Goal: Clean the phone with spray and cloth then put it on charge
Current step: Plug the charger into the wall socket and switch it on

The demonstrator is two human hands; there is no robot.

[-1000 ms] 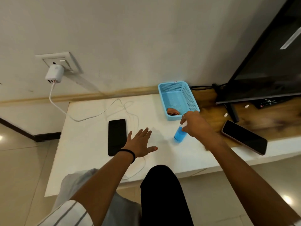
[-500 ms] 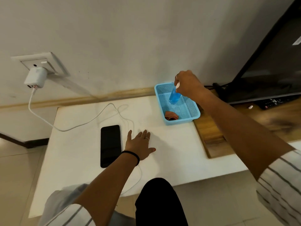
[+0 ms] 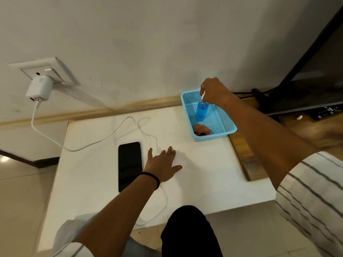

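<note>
no readable text, labels or numbers

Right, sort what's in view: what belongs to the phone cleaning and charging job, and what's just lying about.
Belongs to the job:
phone
spray bottle, gripped by the right hand
cloth in the blue basket
charging cable
charger in the wall socket

Just lying about:
television
remote control

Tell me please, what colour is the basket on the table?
The basket is light blue, with perforated walls. The head view shows it clearly.
</note>
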